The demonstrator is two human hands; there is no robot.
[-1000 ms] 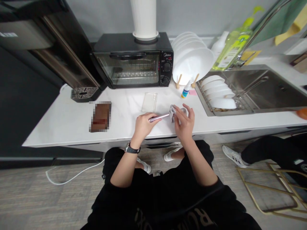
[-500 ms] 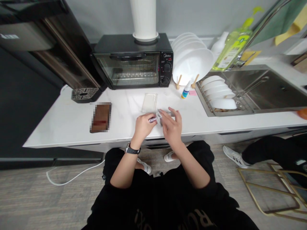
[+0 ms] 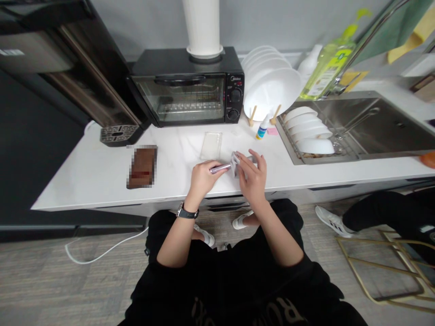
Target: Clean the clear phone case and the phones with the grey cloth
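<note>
My left hand [image 3: 204,179] is closed on the near-left end of a slim, lilac-grey phone [image 3: 220,168], seen almost edge-on above the counter. Around the phone's middle, a crumpled pale grey cloth [image 3: 234,164] is pressed by the fingers of my right hand [image 3: 253,179]. The phone's far end shows just past those fingers; its faces are mostly hidden. Behind the hands a clear phone case [image 3: 211,146] lies flat on the white counter [image 3: 176,176]. A small spray bottle [image 3: 261,129] with a blue and yellow label stands beyond, to the right.
A dark brown flat item [image 3: 142,166], partly pixelated, lies at left. At the back are a toaster oven [image 3: 186,99], white plates [image 3: 272,93] in a rack and a drinks machine [image 3: 117,133]. The sink [image 3: 384,122] with bowls [image 3: 314,146] is right. Another person's shoe [image 3: 332,221] shows below.
My right hand and the cloth have slid to the right along the phone, so more of its edge shows beside my left hand. The left hand has barely moved.
</note>
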